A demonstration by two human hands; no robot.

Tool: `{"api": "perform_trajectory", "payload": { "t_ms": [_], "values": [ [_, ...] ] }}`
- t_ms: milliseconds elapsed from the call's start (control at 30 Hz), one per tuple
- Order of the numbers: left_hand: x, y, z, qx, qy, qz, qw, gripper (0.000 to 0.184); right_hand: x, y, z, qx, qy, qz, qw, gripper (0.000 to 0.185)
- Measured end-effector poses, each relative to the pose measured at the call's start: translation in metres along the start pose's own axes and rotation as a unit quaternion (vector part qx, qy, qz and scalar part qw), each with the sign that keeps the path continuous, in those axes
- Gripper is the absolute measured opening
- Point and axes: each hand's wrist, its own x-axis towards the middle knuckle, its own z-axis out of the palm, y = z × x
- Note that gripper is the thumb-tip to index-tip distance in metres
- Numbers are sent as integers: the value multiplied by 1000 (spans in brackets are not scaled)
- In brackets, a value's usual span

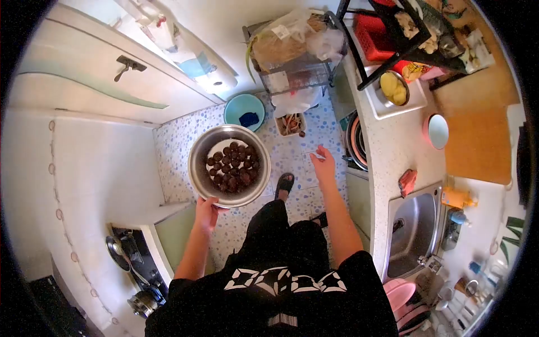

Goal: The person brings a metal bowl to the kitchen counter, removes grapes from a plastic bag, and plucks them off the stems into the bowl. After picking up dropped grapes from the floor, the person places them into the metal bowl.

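Note:
A large metal bowl (196,163) with several round dark brown pieces (233,165) in it is held out over the floor. My left hand (208,212) grips its near rim, fingers closed on the edge. The bowl's inner bottom shows pale between the pieces. My right hand (323,163) is in the air to the right of the bowl, apart from it, with its fingers apart and nothing in them. Beyond the bowl, a teal basin (231,112) with something dark blue in it stands on the floor.
A wire rack (292,78) with bags stands at the back, a small box of scraps (290,124) before it. On the right, the counter (387,151) holds a sink (412,236) and a white tray (383,109). A stove (140,258) is at left, a door (95,67) at upper left.

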Motion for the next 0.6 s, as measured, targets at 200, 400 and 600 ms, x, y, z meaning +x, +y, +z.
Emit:
{"api": "perform_trajectory", "payload": {
  "t_ms": [200, 400, 600],
  "values": [
    [32, 19, 39, 23, -52, -35, 998, 47, -16, 62, -34, -3, 17, -51, 999, 39],
    [59, 1, 112, 92, -183, -104, 973, 53, -114, 31, -125, 55, 164, 74, 982, 25],
    [35, -44, 226, 196, -328, -152, 911, 61, -219, 70, -217, 188, 326, 115, 919, 32]
  ]
}}
